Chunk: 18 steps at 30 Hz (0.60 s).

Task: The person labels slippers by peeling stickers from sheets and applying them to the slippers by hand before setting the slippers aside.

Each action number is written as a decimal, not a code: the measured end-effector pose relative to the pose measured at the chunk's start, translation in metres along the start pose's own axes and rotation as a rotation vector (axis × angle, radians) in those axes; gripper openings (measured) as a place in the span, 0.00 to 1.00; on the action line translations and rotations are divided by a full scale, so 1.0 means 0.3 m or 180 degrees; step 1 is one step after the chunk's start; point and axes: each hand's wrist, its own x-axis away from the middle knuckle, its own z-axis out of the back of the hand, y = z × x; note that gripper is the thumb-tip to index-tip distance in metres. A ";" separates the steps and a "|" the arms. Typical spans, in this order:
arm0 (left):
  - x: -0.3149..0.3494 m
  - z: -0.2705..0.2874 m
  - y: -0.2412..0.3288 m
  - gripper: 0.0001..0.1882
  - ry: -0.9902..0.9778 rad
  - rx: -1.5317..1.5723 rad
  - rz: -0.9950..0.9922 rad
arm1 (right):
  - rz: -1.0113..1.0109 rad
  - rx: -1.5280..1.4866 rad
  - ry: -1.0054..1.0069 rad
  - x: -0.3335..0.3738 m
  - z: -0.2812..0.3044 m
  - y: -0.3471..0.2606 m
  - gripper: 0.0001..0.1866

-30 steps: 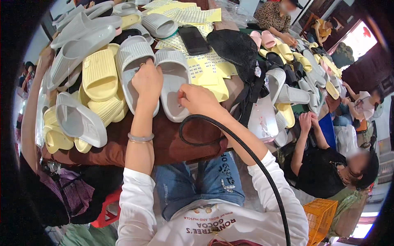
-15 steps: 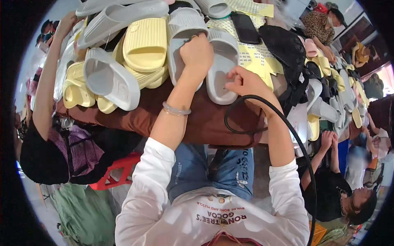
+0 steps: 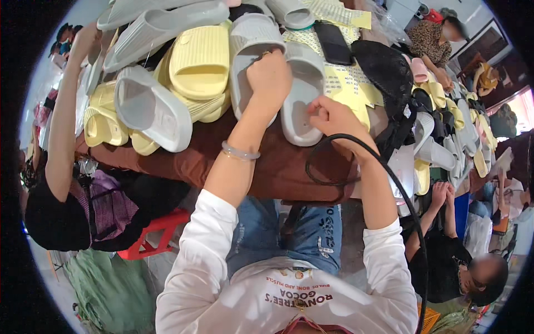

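The left hand (image 3: 269,79) reaches into a grey ribbed plastic slipper (image 3: 255,34) on the brown-clothed desk (image 3: 278,172), its fingers' grip hidden; the right hand (image 3: 336,119), fingers loosely curled, slightly apart, is at a second grey slipper's (image 3: 298,108) heel.

You've got your left hand (image 3: 269,77) at the strap opening of one grey slide (image 3: 255,34), right hand (image 3: 336,118) loosely curled by the neighbouring grey slide (image 3: 300,123), yellow slides (image 3: 199,51) piled off left.

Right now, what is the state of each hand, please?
Left hand: curled over a grey slipper; its grip cannot be told.
Right hand: half-curled at the neighbouring grey slipper; no held thing visible.
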 end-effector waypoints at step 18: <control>0.009 0.001 -0.028 0.11 -0.0200 -0.0153 0.0054 | 0.0135 0.0482 0.0489 -0.008 -0.039 -0.024 0.11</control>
